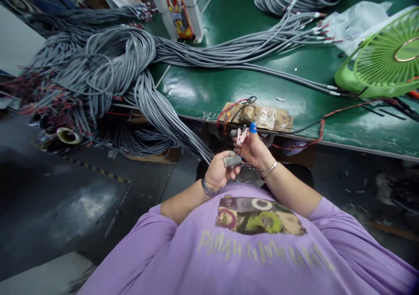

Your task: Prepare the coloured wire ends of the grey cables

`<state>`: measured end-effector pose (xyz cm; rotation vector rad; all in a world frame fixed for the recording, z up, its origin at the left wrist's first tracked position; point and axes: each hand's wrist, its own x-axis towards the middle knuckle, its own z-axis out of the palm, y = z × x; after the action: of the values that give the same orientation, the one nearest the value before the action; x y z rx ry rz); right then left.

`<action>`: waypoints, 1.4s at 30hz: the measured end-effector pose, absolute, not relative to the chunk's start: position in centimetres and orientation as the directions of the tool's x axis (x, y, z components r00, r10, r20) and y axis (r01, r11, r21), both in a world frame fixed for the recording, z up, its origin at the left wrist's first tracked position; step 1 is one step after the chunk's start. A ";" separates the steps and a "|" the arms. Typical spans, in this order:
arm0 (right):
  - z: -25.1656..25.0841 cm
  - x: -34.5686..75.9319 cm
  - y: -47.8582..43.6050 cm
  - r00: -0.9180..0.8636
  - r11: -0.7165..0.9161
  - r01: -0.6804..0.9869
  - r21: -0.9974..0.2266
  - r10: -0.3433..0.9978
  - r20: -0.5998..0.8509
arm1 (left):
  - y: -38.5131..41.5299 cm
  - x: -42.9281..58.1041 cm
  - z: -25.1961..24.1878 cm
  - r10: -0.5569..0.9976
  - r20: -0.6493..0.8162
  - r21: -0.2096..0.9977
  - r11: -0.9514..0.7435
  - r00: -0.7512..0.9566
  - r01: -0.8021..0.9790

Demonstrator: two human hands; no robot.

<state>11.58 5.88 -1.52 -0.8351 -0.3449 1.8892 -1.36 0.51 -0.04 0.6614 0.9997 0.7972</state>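
In front of my body, my left hand (220,171) is closed around the end of a grey cable (207,154), its thumb wearing a grey cover (231,161). Thin coloured wires (242,158) stick out from there towards my right hand (254,150). That hand is closed too, a blue cover (253,127) on its thumb. A small pink clip (242,136) sits between its thumb and fingers. Whether the right fingers also grip the wires is hard to make out.
Bundled grey cables (121,50) lie across the green table (262,83) and hang over its edge. A taped cardboard piece (271,118) with a small device lies at the front edge. A green fan (386,55) stands right; a white post (193,11) rises at the back.
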 end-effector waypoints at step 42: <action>-1.0 12.3 5.3 -0.294 -0.492 -0.622 -0.610 0.868 -0.401 | -0.6 -1.4 0.8 0.874 -0.433 0.811 0.484 0.219 -0.328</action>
<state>12.29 5.31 -1.01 -0.8771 -0.4200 1.9225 -1.38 -0.63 0.82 0.6452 1.0306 0.9168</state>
